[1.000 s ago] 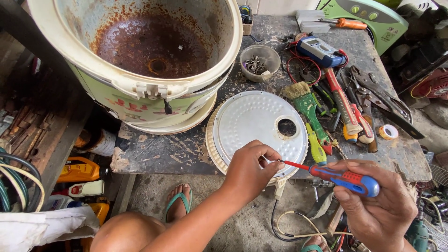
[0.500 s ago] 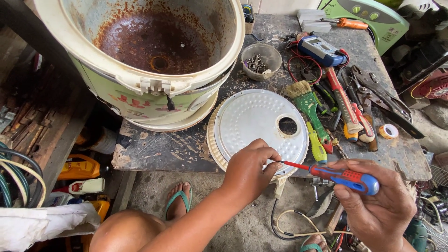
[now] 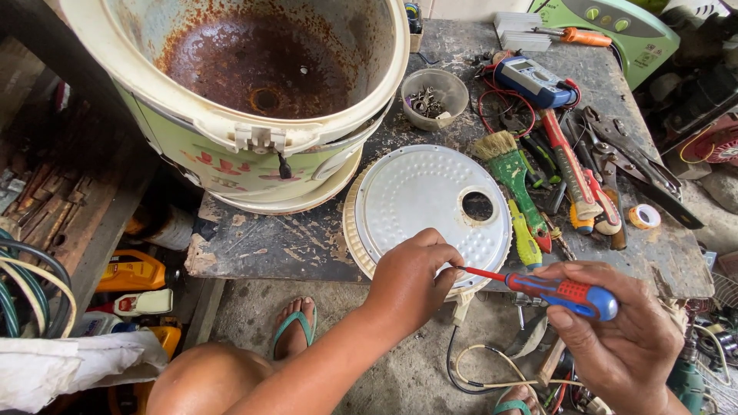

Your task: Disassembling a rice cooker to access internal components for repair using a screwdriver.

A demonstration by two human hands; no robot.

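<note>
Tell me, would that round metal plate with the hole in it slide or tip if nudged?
The round metal plate overhangs the table's edge near the left hand, so a push toward the person could probably tip it off. It looks thin and dimpled, likely light and stiff. Lying flat, it would more likely slide than roll.

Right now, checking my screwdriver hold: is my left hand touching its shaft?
Touching: the head view shows the left hand pinching the red screwdriver shaft near its tip.

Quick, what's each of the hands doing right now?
Left hand: closed, pinching the screwdriver tip at the metal plate.
Right hand: closed on the screwdriver handle.
</note>
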